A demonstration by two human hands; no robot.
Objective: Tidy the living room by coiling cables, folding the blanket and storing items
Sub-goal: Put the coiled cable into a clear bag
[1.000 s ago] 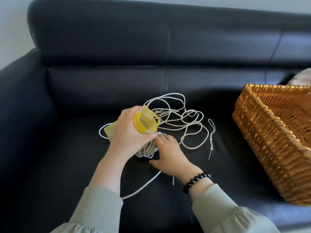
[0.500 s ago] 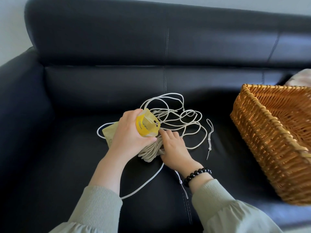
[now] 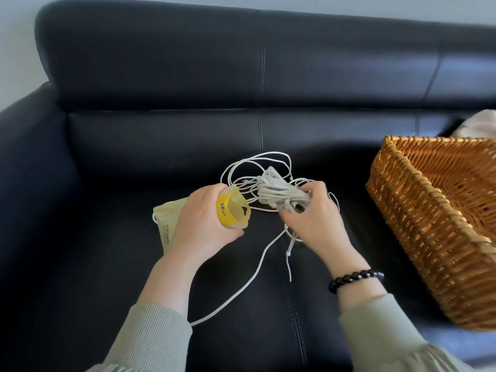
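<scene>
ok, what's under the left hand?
A pale green pouch on the sofa seat, partly under the left hand, which grips a yellow roll. Its right end is covered.

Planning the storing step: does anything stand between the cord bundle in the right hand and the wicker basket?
Nothing visible does. Between the cord bundle, in the right hand, and the wicker basket lie only sofa seat and a loose loop.

Left hand [image 3: 204, 224]: back turned upward, fingers and thumb curled round a yellow roll [image 3: 233, 209].
Right hand [image 3: 314, 218]: back upward, fingers gripping a cord bundle [image 3: 279, 193].
Forearms: both extended forward, converging slightly, wrists bare.
Sleeves [image 3: 150, 336]: pale green, ribbed, ending mid-forearm.
Right wrist: bears a dark bead bracelet [image 3: 354, 277].
</scene>
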